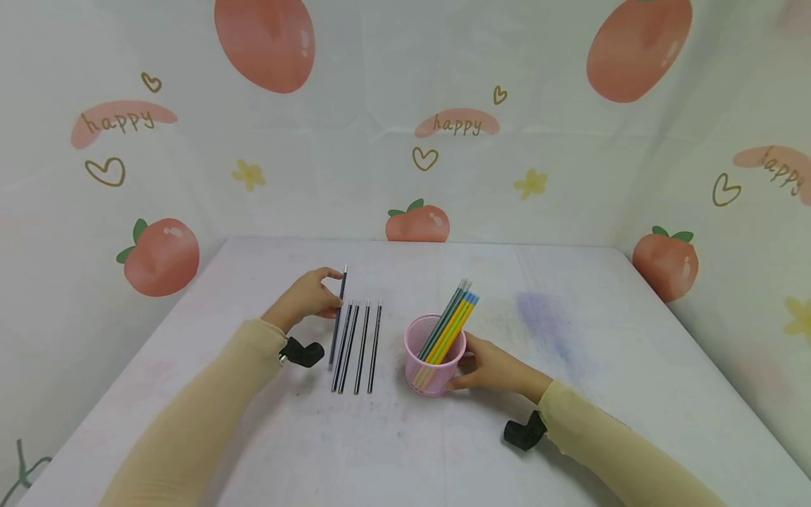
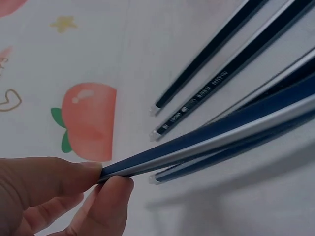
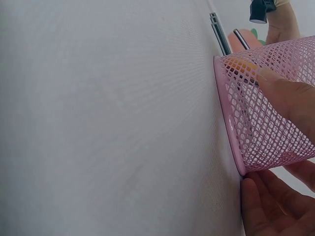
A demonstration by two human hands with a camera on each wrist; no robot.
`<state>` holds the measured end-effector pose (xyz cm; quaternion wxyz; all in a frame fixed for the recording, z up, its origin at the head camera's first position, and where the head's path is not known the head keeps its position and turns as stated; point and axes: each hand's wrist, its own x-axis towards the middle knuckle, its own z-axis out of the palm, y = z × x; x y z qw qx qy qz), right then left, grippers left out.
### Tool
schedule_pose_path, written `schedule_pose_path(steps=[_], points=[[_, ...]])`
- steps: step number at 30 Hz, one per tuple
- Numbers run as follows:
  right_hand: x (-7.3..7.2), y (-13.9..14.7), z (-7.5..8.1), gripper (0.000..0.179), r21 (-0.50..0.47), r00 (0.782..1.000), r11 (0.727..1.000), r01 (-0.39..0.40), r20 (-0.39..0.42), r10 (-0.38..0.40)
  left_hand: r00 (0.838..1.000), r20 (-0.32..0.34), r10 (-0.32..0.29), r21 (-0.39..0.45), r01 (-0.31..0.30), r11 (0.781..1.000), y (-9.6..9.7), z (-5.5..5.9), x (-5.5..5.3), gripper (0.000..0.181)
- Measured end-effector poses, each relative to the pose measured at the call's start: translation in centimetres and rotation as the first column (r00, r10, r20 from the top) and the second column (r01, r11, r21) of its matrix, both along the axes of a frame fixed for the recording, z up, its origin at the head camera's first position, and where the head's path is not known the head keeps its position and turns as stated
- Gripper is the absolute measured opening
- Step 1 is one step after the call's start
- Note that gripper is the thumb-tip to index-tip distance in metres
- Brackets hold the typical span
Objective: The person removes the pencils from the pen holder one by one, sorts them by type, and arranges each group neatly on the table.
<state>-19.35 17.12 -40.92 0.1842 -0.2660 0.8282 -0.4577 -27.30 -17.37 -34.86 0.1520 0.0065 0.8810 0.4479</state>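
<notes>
My left hand (image 1: 307, 294) pinches a dark blue pencil (image 1: 338, 320) near its upper end, between thumb and fingertips. In the left wrist view this pencil (image 2: 211, 140) slants above others on the table. To its right, several dark striped pencils (image 1: 362, 348) lie roughly side by side, white-tipped ends pointing away from me. My right hand (image 1: 491, 366) grips a pink mesh pen cup (image 1: 413, 362) from its right side; the thumb presses the mesh in the right wrist view. Green pencils (image 1: 442, 320) and yellow pencils (image 1: 453, 329) with blue ends lean rightward in the cup, which stands upright.
The white table (image 1: 393, 451) meets a printed backdrop (image 1: 342, 176) at the back and both sides. A purple-blue stain (image 1: 545, 317) marks the tabletop right of the cup. Black wrist devices (image 1: 524, 431) hang at both cuffs. A greenish cord (image 1: 24, 468) shows at lower left.
</notes>
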Motion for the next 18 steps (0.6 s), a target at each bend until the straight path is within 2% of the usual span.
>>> schedule_pose_path(steps=[7, 18], points=[[0.0, 0.0, 0.0, 0.086, 0.007, 1.000, 1.000, 0.004, -0.001, -0.004, 0.999, 0.054, 0.005, -0.074, -0.001, 0.997, -0.2, -1.1, 0.0, 0.061], [0.0, 0.1, -0.2, 0.085, 0.003, 1.000, 1.000, 0.004, -0.002, -0.004, 0.995, 0.104, -0.014, -0.134, 0.028, 0.991, -0.4, -2.6, 0.6, 0.058]])
